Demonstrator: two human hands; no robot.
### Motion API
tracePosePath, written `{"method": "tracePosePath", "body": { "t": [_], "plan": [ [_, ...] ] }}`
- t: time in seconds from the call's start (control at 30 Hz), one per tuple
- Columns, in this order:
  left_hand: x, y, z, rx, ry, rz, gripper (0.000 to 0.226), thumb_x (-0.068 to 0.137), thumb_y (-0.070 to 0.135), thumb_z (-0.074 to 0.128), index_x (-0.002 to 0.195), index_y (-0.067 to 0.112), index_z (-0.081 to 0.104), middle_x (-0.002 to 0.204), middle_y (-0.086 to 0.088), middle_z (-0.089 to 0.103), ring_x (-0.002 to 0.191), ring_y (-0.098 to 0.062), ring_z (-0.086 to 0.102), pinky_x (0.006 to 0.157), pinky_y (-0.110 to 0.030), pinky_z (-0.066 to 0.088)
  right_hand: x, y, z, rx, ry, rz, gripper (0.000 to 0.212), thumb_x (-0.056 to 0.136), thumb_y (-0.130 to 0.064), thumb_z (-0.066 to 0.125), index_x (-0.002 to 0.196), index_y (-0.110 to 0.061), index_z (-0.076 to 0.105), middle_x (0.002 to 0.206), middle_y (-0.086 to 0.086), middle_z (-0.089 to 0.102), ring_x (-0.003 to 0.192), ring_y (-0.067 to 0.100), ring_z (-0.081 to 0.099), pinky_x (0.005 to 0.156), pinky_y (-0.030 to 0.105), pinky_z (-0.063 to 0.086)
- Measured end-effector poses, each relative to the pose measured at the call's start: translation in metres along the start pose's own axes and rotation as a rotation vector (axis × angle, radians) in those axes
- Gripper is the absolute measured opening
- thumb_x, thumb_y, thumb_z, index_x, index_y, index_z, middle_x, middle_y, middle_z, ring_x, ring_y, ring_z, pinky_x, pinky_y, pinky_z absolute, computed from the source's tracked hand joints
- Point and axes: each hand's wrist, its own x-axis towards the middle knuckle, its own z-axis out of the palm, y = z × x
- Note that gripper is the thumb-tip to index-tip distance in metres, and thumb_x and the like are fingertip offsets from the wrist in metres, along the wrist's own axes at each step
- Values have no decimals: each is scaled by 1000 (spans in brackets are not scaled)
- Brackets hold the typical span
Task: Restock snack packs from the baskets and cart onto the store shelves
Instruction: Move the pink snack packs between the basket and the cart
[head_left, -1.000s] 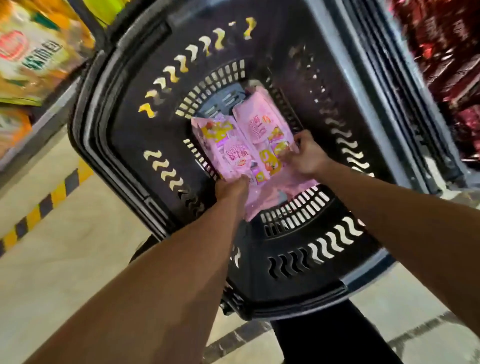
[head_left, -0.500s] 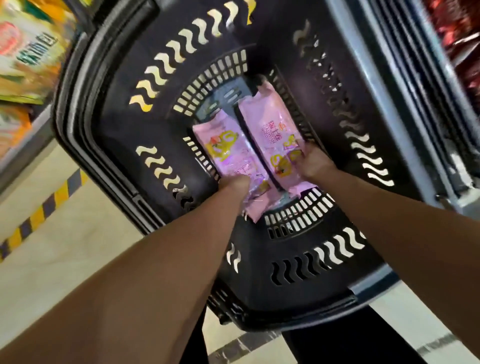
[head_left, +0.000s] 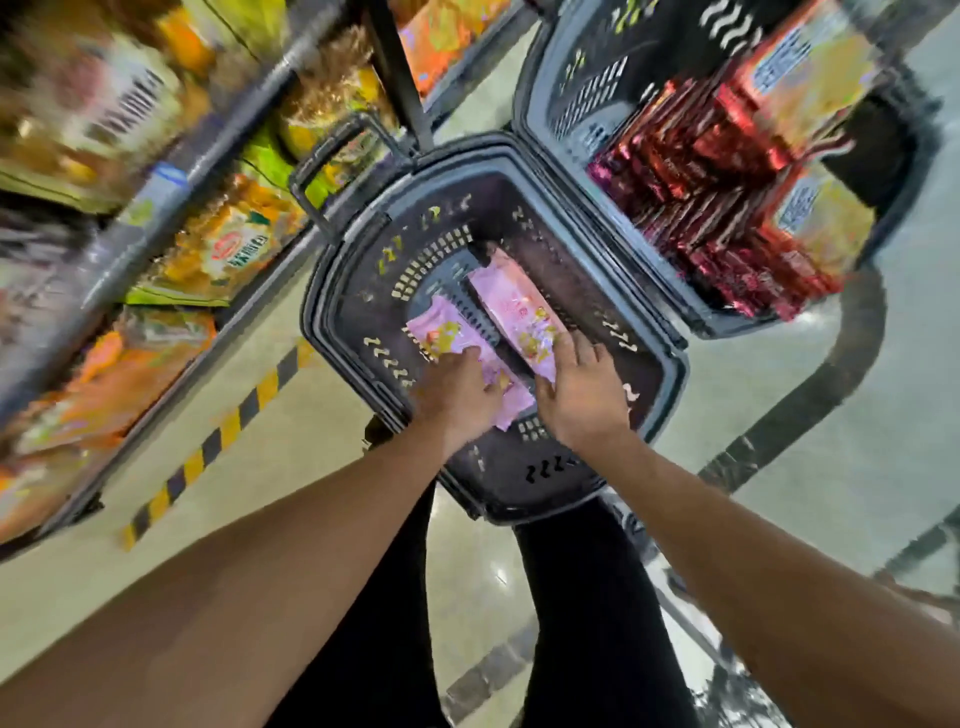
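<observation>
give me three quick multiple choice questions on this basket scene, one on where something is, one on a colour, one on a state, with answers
1. Where do the red packs lie?
A. in the second basket, beyond the near one
B. on the floor
C. in the person's hands

2. What colour are the packs in the near basket?
A. green
B. pink
C. blue

3. What are the hands doing?
A. hanging idle
B. gripping the basket handle
C. each gripping a pink pack

Answers:
1 A, the red packs fill the far basket.
2 B, both wrappers are pink.
3 C, the left hand grips the left pink pack and the right hand grips the right pink pack.
</observation>
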Motion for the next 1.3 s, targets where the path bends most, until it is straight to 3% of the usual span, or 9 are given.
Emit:
{"method": "tracePosePath", "body": {
  "t": [0.13, 0.3, 0.43, 0.53, 0.73, 0.87, 1.03, 1.2, 1.3],
  "plan": [
    [-100, 11, -54, 144, 82, 115, 57, 95, 53, 55, 145, 28, 47, 151, -5, 45, 138, -36, 43, 106, -51, 41, -88, -26, -67, -29, 69, -24, 76, 93, -50, 23, 151, -4, 42, 152, 22, 45, 141, 44, 41, 114, 56, 33],
    [-206, 24, -114, 270, 214, 272, 66, 93, 62, 51, 151, 32, 42, 161, -4, 33, 145, -35, 31, 109, -53, 37, -200, -56, -138, 8, 200, -28, 72, 98, -52, 27, 148, -5, 49, 152, 23, 47, 138, 49, 44, 109, 58, 38],
    [-267, 31, -149, 331, 230, 402, 68, 95, 65, 46, 155, 36, 33, 168, -8, 16, 153, -36, 11, 120, -57, 19, -271, -73, -172, 31, 336, 33, 69, 97, -52, 35, 144, -5, 54, 147, 24, 51, 130, 51, 47, 106, 58, 42],
    [-297, 34, -175, 427, 267, 572, 68, 96, 65, 46, 156, 37, 32, 169, -11, 10, 155, -39, 5, 122, -59, 12, -315, -85, -181, 28, 424, 124, 67, 99, -51, 35, 148, -8, 52, 151, 23, 49, 136, 52, 44, 110, 59, 39],
    [-319, 47, -221, 619, 308, 861, 71, 95, 65, 44, 158, 37, 27, 169, -14, 10, 155, -40, 4, 121, -60, 12, -384, -116, -160, 145, 581, 458, 68, 102, -56, 32, 155, -14, 41, 163, 20, 35, 147, 50, 31, 119, 62, 28],
    [-330, 48, -221, 679, 292, 1066, 70, 96, 62, 46, 157, 32, 31, 166, -17, 17, 152, -45, 10, 119, -64, 15, -422, -147, -131, 264, 696, 637, 67, 102, -53, 36, 153, -12, 45, 161, 23, 35, 147, 52, 29, 119, 64, 28],
    [-353, 53, -196, 806, 168, 1250, 74, 92, 67, 33, 158, 33, 31, 166, -18, 18, 152, -47, 11, 116, -64, 17, -465, -171, -87, 361, 632, 849, 73, 103, -62, 20, 158, -15, 36, 165, 20, 29, 154, 43, 19, 123, 58, 20],
    [-389, 55, -155, 912, 45, 1427, 73, 93, 68, 30, 158, 37, 26, 167, -14, 14, 153, -43, 8, 117, -60, 15, -516, -193, -34, 542, 602, 1095, 80, 99, -66, 18, 159, -15, 34, 163, 23, 33, 153, 42, 25, 125, 58, 16],
    [-405, 53, -127, 934, -10, 1522, 69, 96, 66, 37, 157, 36, 30, 166, -14, 17, 152, -45, 10, 117, -63, 15, -546, -207, -6, 596, 648, 1210, 79, 99, -62, 22, 153, -9, 44, 154, 26, 45, 148, 44, 35, 121, 61, 24]
  ]
}}
